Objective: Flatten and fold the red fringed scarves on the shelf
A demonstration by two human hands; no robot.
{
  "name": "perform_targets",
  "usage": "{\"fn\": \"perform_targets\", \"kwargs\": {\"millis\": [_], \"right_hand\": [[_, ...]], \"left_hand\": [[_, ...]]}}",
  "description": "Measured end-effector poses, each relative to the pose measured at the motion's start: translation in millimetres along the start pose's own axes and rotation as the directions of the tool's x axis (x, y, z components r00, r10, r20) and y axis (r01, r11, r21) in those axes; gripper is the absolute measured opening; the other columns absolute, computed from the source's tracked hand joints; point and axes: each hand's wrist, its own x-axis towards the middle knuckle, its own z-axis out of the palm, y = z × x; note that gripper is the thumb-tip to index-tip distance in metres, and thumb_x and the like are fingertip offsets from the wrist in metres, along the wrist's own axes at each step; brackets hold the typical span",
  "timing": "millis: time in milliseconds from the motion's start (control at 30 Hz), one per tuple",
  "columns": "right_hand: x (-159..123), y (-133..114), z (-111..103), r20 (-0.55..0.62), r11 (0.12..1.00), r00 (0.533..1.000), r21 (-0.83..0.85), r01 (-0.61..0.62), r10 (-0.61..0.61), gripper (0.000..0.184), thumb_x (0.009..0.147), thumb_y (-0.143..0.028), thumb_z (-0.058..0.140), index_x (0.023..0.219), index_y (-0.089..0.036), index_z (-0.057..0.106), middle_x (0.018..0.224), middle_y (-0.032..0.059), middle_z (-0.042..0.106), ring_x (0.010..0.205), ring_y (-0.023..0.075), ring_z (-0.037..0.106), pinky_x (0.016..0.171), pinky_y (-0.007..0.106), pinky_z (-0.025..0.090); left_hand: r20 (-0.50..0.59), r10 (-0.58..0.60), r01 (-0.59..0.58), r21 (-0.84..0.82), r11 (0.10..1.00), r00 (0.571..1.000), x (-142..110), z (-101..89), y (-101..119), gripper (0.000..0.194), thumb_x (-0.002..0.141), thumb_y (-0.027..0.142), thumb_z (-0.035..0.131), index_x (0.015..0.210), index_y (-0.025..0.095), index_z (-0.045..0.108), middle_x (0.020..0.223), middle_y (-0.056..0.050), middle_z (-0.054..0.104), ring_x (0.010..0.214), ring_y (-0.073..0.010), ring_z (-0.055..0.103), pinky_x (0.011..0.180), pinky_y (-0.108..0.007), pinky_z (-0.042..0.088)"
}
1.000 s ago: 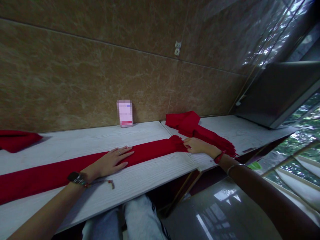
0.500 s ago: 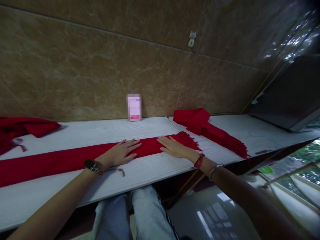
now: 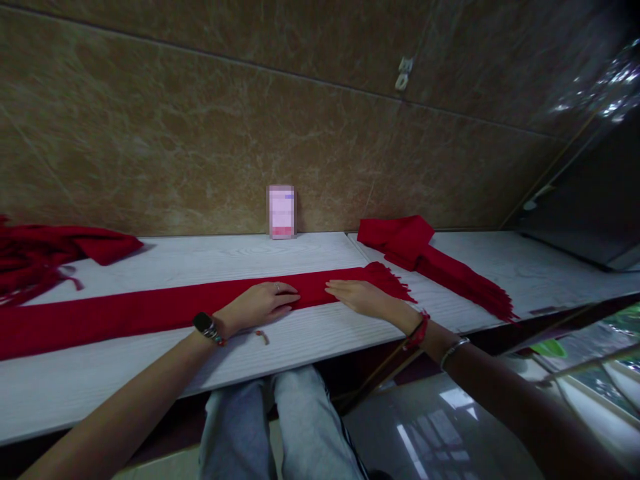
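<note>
A long red scarf (image 3: 165, 309) lies flat along the white tabletop (image 3: 230, 360), with its fringed end to the right. My left hand (image 3: 263, 303) rests on the scarf near its front edge, fingers stretched out and slightly bent, a ring on one of them. To its right, my right hand (image 3: 357, 297) lies on the scarf close to the fringe, its fingers straight and side by side. Neither hand grips the cloth. A strip of red cloth shows between my two sets of fingertips.
A folded red scarf (image 3: 425, 257) lies at the back right, and a bunched red scarf (image 3: 75, 250) at the left. A phone (image 3: 283, 212) with a blurred screen leans on the brown wall (image 3: 200, 147). A dark box-like object (image 3: 590, 207) stands at the far right.
My fingers have gone from spread to closer together and more arched over the scarf. The whole view has shifted slightly; the scarf lies as before.
</note>
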Motion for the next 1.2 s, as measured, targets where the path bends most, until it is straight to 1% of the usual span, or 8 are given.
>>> {"fn": "perform_targets", "kwargs": {"millis": [267, 467, 567, 667, 767, 900, 1067, 1200], "right_hand": [[-14, 7, -2, -0.061, 0.989, 0.998, -0.145, -0.017, 0.008, 0.041, 0.078, 0.003, 0.040, 0.117, -0.005, 0.053, 0.116, 0.0157, 0.058, 0.107, 0.0203, 0.055, 0.089, 0.031, 0.048], [-28, 13, 13, -0.235, 0.988, 0.969, -0.108, -0.107, 0.080, 0.035, 0.082, -0.002, 0.039, 0.112, -0.008, 0.057, 0.111, 0.0138, 0.062, 0.104, 0.0194, 0.058, 0.090, 0.033, 0.048], [-34, 12, 18, -0.233, 0.997, 0.973, -0.075, -0.028, 0.010, 0.034, 0.084, -0.004, 0.037, 0.112, -0.007, 0.058, 0.113, 0.0145, 0.061, 0.108, 0.0198, 0.055, 0.092, 0.034, 0.047], [-38, 9, 19, -0.182, 1.000, 0.983, -0.007, -0.011, 0.009, 0.036, 0.086, -0.006, 0.034, 0.115, -0.007, 0.056, 0.118, 0.0143, 0.058, 0.114, 0.0194, 0.050, 0.095, 0.035, 0.044], [-41, 10, 18, -0.146, 0.996, 0.988, 0.079, -0.031, 0.042, 0.037, 0.087, -0.009, 0.033, 0.119, -0.010, 0.053, 0.121, 0.0121, 0.055, 0.117, 0.0181, 0.046, 0.099, 0.036, 0.041], [-45, 13, 15, -0.118, 0.984, 0.991, 0.171, -0.046, 0.067, 0.038, 0.086, -0.010, 0.034, 0.118, -0.012, 0.054, 0.122, 0.0103, 0.055, 0.117, 0.0177, 0.047, 0.099, 0.037, 0.040], [-34, 9, 3, -0.132, 0.952, 0.971, 0.261, -0.159, 0.198, 0.033, 0.087, -0.019, 0.038, 0.112, -0.015, 0.059, 0.118, 0.0094, 0.058, 0.113, 0.0181, 0.051, 0.098, 0.035, 0.041], [5, 1, -6, -0.206, 0.894, 0.890, 0.289, -0.342, 0.407, 0.041, 0.089, -0.029, 0.038, 0.125, -0.012, 0.047, 0.129, 0.0126, 0.048, 0.124, 0.0211, 0.037, 0.104, 0.042, 0.030]], "left_hand": [[-0.068, -0.057, 0.062, 0.071, 0.995, 0.996, 0, -5.0, 4, 0.029, 0.090, 0.023, 0.038, 0.107, 0.019, 0.061, 0.099, -0.006, 0.062, 0.084, -0.0154, 0.058, 0.072, -0.027, 0.049], [-0.108, -0.064, 0.067, 0.026, 0.997, 0.992, -1, -1.6, 2, 0.029, 0.090, 0.021, 0.037, 0.106, 0.015, 0.061, 0.097, -0.008, 0.061, 0.084, -0.0155, 0.057, 0.074, -0.028, 0.049], [-0.058, -0.031, 0.029, -0.023, 0.999, 0.998, -1, 2.6, 1, 0.031, 0.089, 0.018, 0.037, 0.110, 0.016, 0.059, 0.112, -0.010, 0.056, 0.108, -0.0197, 0.049, 0.090, -0.032, 0.043], [0.042, -0.011, 0.013, -0.041, 0.999, 0.999, -2, 5.0, 0, 0.039, 0.089, 0.020, 0.035, 0.127, 0.023, 0.045, 0.137, -0.007, 0.036, 0.130, -0.0242, 0.024, 0.103, -0.043, 0.027], [0.152, -0.017, 0.026, -0.060, 0.998, 0.988, -3, 4.0, 1, 0.044, 0.092, 0.024, 0.030, 0.136, 0.030, 0.028, 0.144, -0.001, 0.025, 0.133, -0.0235, 0.016, 0.106, -0.049, 0.015], [0.225, -0.030, 0.051, -0.090, 0.995, 0.974, -3, 0.3, 3, 0.045, 0.092, 0.028, 0.030, 0.136, 0.032, 0.027, 0.145, 0.000, 0.022, 0.133, -0.0244, 0.014, 0.106, -0.051, 0.013], [0.213, -0.001, 0.025, -0.108, 0.994, 0.977, 1, -6.4, 2, 0.040, 0.092, 0.032, 0.032, 0.131, 0.034, 0.037, 0.143, 0.000, 0.027, 0.132, -0.0238, 0.019, 0.105, -0.049, 0.015], [0.146, -0.034, 0.046, -0.085, 0.995, 0.989, 18, -6.5, -4, 0.040, 0.094, 0.032, 0.023, 0.130, 0.028, 0.040, 0.140, -0.002, 0.034, 0.128, -0.0167, 0.028, 0.105, -0.040, 0.019]]}}
